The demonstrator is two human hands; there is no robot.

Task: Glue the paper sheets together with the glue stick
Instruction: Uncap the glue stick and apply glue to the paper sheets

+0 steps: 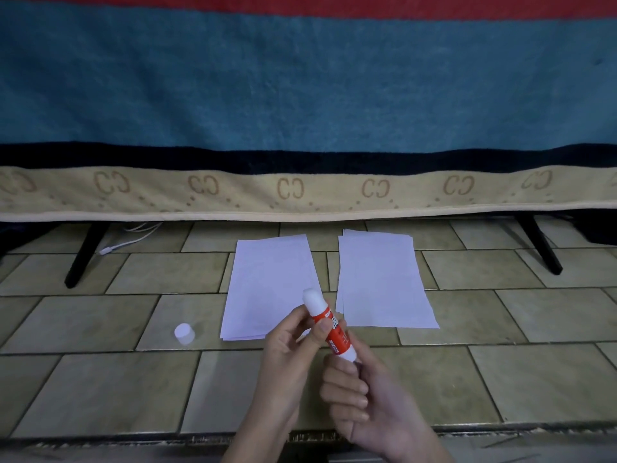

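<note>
Now glue stick (329, 325) between both hands (320, 369).

obstacles: cap (184, 333) left of left paper stack (272, 289) | free: tiled strip (329, 272) between stacks

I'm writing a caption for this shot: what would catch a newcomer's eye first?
First the red-and-white glue stick, uncapped, held up in the lower middle by both hands: the left hand grips its body, the right hand its base. Behind it two piles of white paper lie side by side on the tiled surface, with the cap standing to their left. A big blue, red and beige cloth fills the upper half.
</note>
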